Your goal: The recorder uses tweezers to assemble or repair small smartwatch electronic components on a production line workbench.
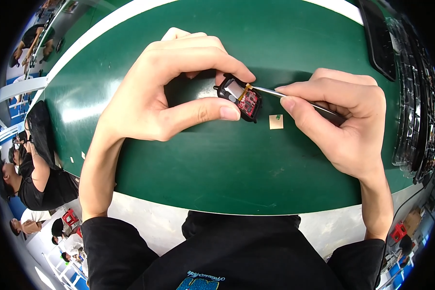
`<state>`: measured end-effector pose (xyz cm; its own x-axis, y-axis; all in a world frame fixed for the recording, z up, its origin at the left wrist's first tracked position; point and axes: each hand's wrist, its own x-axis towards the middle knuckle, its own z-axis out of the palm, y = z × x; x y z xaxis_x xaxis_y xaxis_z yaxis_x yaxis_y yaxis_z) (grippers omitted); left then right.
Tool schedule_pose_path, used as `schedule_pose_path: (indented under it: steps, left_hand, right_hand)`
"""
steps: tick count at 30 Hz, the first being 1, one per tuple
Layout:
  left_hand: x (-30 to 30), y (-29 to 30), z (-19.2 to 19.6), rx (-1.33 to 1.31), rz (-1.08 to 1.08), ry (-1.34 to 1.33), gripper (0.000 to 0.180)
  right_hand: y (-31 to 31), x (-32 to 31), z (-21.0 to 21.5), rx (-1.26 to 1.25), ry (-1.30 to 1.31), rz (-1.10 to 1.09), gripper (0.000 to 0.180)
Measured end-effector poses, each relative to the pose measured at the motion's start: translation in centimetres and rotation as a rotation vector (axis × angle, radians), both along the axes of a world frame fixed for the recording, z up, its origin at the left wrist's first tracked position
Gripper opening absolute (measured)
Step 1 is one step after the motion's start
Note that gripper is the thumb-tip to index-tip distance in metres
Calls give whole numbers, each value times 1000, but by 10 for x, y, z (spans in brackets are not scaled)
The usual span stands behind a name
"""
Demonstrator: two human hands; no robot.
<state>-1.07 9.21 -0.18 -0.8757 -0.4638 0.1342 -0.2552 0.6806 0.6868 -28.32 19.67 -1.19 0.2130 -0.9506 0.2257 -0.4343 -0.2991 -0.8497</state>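
Note:
Between the thumb and fingers of my left hand (166, 89) is a small black device housing (253, 116), held a little above the green table. Its inside faces up, showing a silver battery-like block (234, 89), a red circuit board (249, 102) and a yellowish flex strip. My right hand (343, 113) grips slim metal tweezers (270, 91) like a pen. Their tip touches or nearly touches the strip at the housing's upper edge; whether it pinches anything cannot be told. Just right of the housing, a small tan square (276, 122) with a green mark lies on the table.
The green table (217, 164) has a pale rim. A black phone-like slab (377, 38) rests at the far right, and stacked clear trays (413, 106) with dark parts stand along the right side. A black mesh chair back (41, 130) and several people are beyond the left edge.

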Motion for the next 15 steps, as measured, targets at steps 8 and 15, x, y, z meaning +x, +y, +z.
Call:
schedule_pose_path:
  steps: [8, 15]
  left_hand:
    - [1, -1, 0, -4, -24, -7, 55]
    - [1, -1, -1, -15, -45, 2, 53]
  right_hand:
    - [1, 0, 2, 93, -46, 5, 12]
    - [0, 2, 2, 75, -37, 18, 11]
